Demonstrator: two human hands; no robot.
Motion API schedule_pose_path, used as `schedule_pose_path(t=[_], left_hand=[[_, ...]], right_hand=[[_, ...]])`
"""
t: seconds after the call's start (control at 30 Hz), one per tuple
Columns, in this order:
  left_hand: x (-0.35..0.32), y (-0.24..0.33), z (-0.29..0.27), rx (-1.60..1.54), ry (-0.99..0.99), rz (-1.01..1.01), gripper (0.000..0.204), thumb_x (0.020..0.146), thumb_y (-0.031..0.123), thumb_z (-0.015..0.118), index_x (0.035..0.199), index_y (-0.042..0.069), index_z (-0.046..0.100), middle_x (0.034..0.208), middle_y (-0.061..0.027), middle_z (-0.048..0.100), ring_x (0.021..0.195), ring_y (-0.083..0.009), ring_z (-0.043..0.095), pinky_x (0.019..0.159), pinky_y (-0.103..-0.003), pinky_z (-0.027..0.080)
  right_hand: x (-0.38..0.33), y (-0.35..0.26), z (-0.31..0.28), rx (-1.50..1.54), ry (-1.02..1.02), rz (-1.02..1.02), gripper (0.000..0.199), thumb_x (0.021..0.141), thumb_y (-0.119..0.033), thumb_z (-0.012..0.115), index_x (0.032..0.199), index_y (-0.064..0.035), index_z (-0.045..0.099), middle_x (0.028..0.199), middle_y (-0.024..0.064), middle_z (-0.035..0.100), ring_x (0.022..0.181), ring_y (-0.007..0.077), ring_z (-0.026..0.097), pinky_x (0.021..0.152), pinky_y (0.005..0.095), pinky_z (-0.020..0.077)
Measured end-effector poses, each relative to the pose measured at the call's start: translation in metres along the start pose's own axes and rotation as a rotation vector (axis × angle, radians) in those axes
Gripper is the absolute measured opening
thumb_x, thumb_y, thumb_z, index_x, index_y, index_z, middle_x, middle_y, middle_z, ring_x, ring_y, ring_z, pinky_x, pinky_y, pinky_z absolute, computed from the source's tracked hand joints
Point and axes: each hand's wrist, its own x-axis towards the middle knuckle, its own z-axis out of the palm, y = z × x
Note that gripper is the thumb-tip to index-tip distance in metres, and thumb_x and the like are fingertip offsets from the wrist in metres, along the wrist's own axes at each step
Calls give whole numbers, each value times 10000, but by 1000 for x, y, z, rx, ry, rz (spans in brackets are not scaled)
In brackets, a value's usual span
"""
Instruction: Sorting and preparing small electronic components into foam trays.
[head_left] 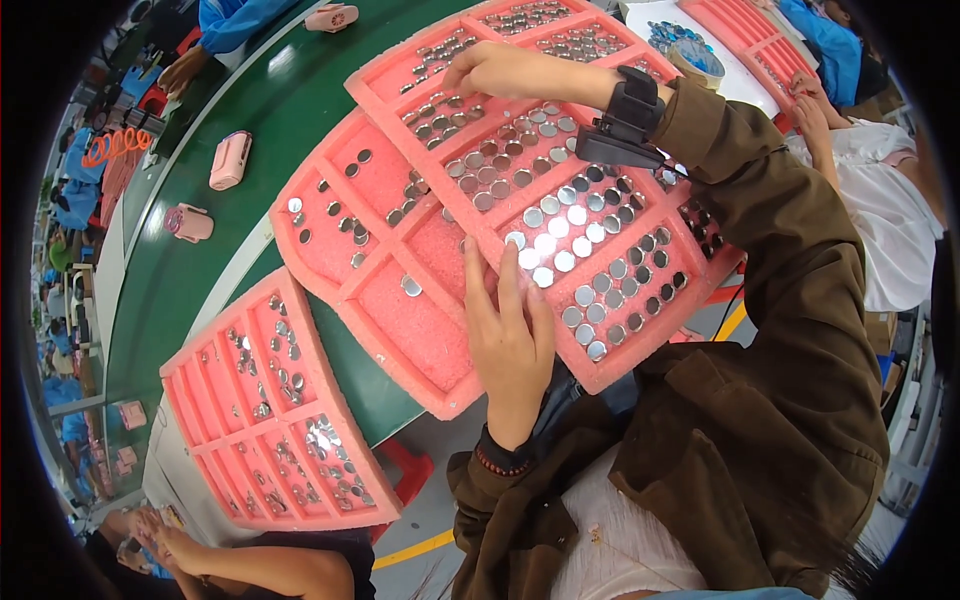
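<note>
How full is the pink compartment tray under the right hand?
Partly full: silvery discs lie across the pink compartment tray, pink showing between.

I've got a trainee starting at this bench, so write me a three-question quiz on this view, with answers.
1. Where do the left hand's fingers lie?
A) in a jacket pocket
B) at the border of the upper pink tray
C) on the floor

2. True or false: the pink tray partly covered by the upper one holds no silver discs.

3. Fill in the gap: the black strapped device is worn on the person's ... wrist.

Key:
1. B
2. False; several discs show in its compartments.
3. right
</note>
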Motion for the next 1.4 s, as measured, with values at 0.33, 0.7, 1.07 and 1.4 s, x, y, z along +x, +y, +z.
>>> schedule_pose_path(t=[0.33, 0.7, 1.07, 1.4], left_hand=[[-1, 0, 0, -3, -4, 0, 393, 868, 30, 528, 1259, 13, 504, 1378, -292, 351, 1210, -424, 452, 885, -423, 464], [-1, 1, -1, 8, -3, 22, 397, 873, 36, 524, 1268, 17, 493, 1377, -299, 347, 1203, -432, 457, 888, -425, 461], [-1, 0, -3, 22, -5, 19, 395, 878, 43, 519, 1271, 19, 488, 1381, -299, 342, 1218, -433, 443, 907, -437, 450], [0, 0, -3, 24, -8, 27, 391, 876, 40, 523, 1265, 9, 490, 1377, -300, 345, 1229, -440, 429, 904, -438, 454]], right_hand=[[-2, 2, -35, -198, 239, 69, 257, 804, -109, 507, 971, 10, 663, 909, 161, 673, 834, 246, 656, 759, 359, 508], [-1, 16, -19, -698, 162, -62, 284, 778, -106, 502, 978, 25, 655, 942, 197, 667, 878, 306, 650, 785, 397, 498], [-3, 0, -20, -44, 84, -5, 282, 803, -83, 466, 999, 38, 628, 911, 136, 665, 846, 210, 654, 764, 359, 505], [4, 7, -9, -230, 147, -128, 272, 818, -81, 480, 1012, 25, 637, 912, 112, 665, 834, 195, 647, 757, 317, 510]])
